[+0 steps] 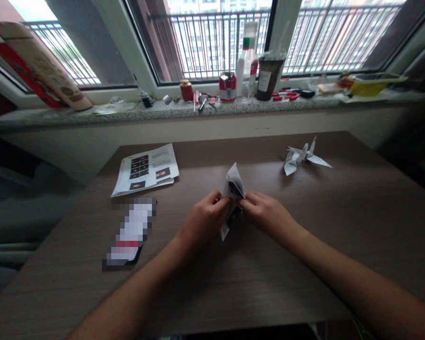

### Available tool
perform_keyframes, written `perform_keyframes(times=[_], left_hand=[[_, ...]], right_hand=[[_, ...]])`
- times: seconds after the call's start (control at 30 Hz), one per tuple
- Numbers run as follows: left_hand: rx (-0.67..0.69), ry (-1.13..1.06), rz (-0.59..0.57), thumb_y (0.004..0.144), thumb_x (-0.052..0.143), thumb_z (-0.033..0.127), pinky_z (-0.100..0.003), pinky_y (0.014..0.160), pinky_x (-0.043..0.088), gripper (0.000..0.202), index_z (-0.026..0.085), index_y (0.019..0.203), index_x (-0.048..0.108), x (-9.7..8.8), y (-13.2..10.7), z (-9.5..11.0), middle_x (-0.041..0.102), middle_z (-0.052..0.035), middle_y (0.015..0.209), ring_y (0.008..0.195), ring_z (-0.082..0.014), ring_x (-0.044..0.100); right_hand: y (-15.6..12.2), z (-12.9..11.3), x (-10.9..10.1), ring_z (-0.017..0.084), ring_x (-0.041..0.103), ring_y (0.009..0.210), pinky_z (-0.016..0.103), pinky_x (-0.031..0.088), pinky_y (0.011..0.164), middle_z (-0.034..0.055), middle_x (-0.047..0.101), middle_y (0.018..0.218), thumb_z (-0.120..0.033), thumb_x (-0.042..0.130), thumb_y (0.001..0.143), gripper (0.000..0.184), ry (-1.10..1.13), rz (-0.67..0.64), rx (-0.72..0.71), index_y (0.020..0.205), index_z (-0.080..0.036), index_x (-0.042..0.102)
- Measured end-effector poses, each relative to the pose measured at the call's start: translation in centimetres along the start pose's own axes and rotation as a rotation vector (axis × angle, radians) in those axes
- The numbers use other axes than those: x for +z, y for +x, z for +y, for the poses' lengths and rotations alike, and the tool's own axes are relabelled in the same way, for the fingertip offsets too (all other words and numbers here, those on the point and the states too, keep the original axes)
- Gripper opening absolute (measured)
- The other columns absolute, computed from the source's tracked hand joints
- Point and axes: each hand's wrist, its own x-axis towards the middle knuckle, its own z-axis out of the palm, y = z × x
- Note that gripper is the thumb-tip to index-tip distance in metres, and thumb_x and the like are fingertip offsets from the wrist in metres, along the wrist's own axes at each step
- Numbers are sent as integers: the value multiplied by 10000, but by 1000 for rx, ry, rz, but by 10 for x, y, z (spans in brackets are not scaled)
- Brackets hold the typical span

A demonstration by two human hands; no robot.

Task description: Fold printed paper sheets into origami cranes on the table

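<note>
The left hand (211,211) and right hand (264,208) are pinching the folded paper (234,181) near mid-frame, one from each side (neither is sitting nearer, as I'm seeing it); its long axis is running up the frame between them, leaning slightly right.

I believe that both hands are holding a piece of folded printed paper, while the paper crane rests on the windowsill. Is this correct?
Not quite: the head view shows the paper crane resting on the table, not on the windowsill. The left hand and right hand are indeed holding folded printed paper.
</note>
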Motion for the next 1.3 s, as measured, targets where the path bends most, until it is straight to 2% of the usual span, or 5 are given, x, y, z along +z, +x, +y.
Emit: perform_keyframes(times=[0.23, 0.63, 0.83, 1.07, 1.3], left_hand=[[-56, 5, 11, 957, 576, 135, -299, 711, 558, 172, 176, 1068, 699, -3, 0, -4, 628, -64, 972, 764, -169, 635], [-126, -136, 12, 958, 566, 138, -285, 714, 544, 189, 199, 1065, 709, -6, -2, -5, 651, -43, 937, 746, -156, 647], [-96, -165, 82, 934, 575, 104, -318, 804, 587, 237, 201, 1131, 666, -1, -3, -9, 619, -89, 1203, 889, -176, 691], [-171, -294, 209, 990, 576, 155, -237, 634, 571, 156, 215, 1123, 521, 9, -5, -12, 674, -13, 934, 734, -137, 692], [-139, -346, 189, 998, 573, 144, -274, 736, 607, 206, 205, 1195, 584, 6, -4, -13, 702, -37, 1003, 817, -146, 704]], right_hand=[[-3, 3, 0, 252, 642, 937, 366, 563, 799, 105, 691, 1003, -97, 595, 979, 164, 19, 8, 1, 1113, -156, 669], [-6, 9, -1, 260, 679, 986, 403, 579, 845, 136, 711, 1089, -148, 571, 1001, 199, 133, 79, 65, 1162, -175, 685], [-6, 15, -1, 242, 686, 938, 394, 585, 822, 126, 702, 1081, -159, 558, 1013, 186, 209, 89, 88, 1141, -159, 693], [-9, 18, -2, 242, 688, 976, 404, 590, 851, 125, 698, 1120, -163, 567, 993, 236, 277, 103, 82, 1196, -167, 686], [-10, 15, -7, 239, 677, 1095, 413, 580, 958, 123, 660, 1229, -247, 465, 1065, 271, 387, 145, 101, 1189, -194, 699]])
